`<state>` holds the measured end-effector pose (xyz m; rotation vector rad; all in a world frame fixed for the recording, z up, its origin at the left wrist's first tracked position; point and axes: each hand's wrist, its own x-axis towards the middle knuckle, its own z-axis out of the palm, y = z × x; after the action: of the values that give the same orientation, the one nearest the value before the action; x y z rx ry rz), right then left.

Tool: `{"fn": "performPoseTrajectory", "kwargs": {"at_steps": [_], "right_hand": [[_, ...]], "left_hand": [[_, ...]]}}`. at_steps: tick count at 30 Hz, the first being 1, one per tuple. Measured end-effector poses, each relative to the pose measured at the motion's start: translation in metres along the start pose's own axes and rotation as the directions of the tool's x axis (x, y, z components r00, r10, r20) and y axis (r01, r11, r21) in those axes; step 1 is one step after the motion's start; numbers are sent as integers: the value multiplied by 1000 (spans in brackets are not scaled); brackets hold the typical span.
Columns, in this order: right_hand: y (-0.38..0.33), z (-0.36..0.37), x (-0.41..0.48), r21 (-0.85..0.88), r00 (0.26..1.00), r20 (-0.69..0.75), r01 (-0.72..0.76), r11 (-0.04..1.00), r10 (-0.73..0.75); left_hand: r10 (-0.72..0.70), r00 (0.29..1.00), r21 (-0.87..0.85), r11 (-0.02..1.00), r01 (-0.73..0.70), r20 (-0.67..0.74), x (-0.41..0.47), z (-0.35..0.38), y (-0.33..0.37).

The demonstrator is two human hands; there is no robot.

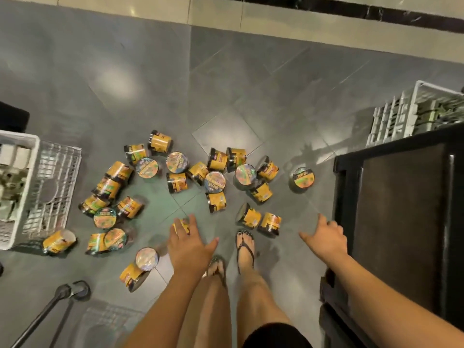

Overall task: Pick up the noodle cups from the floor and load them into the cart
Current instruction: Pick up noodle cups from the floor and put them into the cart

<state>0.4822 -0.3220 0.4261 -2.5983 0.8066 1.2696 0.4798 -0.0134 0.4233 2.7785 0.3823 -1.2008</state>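
Left hand (187,243) is reaching down with fingers spread and thumb stuck out, right over one noodle cup (181,226). The cup is mostly hidden under the fingers, only a bit of yellow shows, so I honestly can't tell if the hand is touching it or just above it. It isn't wrapped round it.

Right hand (326,237) hangs loose, fingers lightly curled, nothing in it, just beside the edge of the black cart (401,222). That's what it looks like anyway, as it's cut off by the frame on the right and bottom.

Two feet in flip-flops (245,249) stand between the hands. The left foot is partly covered by the left forearm.

The rest of the noodle cups (216,181) are all on the grey tile floor (150,84), scattered in a loose heap ahead of the feet. Some are upright with shiny lids up, many are tipped on their sides, and the labels are too blurry to read. One sits alone (303,177), closer to the cart.

Far left is a white wire basket (57,182) (contents a smear), and top right is a white crate (401,116), half out of view. A metal pole (37,320) pokes in bottom left.
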Motion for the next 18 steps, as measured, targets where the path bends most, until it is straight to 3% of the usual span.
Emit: {"fn": "performPoseTrajectory", "kwargs": {"at_steps": [9,13,18], "right_hand": [[-107,107,184,-44,993,66,98,994,-95],[-161,165,278,-58,980,-34,196,979,-199],[-201,225,376,-116,939,-185,272,955,-290]], "left_hand": [[-12,999,-55,998,14,49,189,102,22],[7,999,-74,997,-10,-43,285,157,25],[136,979,-12,990,-140,-149,383,219,34]]}}
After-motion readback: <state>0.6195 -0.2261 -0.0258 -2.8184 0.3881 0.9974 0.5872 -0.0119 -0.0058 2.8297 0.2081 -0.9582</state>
